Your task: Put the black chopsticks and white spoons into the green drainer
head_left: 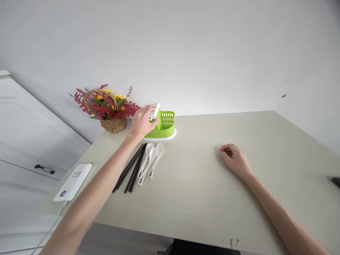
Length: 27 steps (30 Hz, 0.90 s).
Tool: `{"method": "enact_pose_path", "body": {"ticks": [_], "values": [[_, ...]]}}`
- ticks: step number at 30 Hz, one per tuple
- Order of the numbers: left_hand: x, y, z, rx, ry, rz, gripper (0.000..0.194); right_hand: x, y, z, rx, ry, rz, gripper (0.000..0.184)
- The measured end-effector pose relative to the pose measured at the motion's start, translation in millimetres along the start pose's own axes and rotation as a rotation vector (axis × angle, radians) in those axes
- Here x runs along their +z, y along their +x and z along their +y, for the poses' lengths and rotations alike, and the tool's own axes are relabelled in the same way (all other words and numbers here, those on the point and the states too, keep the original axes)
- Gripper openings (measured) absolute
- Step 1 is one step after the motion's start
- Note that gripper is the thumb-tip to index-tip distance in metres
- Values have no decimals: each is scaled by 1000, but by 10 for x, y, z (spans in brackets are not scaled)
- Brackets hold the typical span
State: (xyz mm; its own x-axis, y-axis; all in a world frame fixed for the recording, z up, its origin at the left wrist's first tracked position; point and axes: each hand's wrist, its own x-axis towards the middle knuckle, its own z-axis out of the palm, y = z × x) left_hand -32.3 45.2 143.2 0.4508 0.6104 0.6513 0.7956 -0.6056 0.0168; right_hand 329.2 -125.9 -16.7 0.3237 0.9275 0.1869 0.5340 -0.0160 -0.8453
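Note:
My left hand (143, 120) is closed on a small white slatted piece (154, 111), held at the left side of a green utensil holder (161, 133). My fingers partly cover both, so I cannot tell whether the piece is seated in it. The holder has a slotted back wall and a white base. Just in front of it lie black chopsticks (136, 170) and white spoons (152, 156) with dark marks on their handles. My right hand (237, 159) rests on the table to the right, fingers curled in towards the thumb, with nothing seen in them.
A wicker basket (113, 125) of red and yellow flowers stands behind my left hand. At the table's left edge lies a white power bank (73, 182) with a cable (50, 228). A dark object (336, 181) shows at the far right. A wall (212, 56) rises behind the table (196, 170).

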Motion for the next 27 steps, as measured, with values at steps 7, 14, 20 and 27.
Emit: {"method": "enact_pose_path", "body": {"ticks": [7,14,20,27], "values": [[-117,-76,-133,12,21,-22,45,7,1,12,-4,5,2,18],[-282,-206,80,-49,103,-7,45,-3,-1,31,-1,17,-9,18],[-208,-408,544,-5,87,54,50,4,-11,66,0,5,5,20],[82,-1026,1208,105,-74,-73,50,49,-26,113,-8,-7,34,25]]}}
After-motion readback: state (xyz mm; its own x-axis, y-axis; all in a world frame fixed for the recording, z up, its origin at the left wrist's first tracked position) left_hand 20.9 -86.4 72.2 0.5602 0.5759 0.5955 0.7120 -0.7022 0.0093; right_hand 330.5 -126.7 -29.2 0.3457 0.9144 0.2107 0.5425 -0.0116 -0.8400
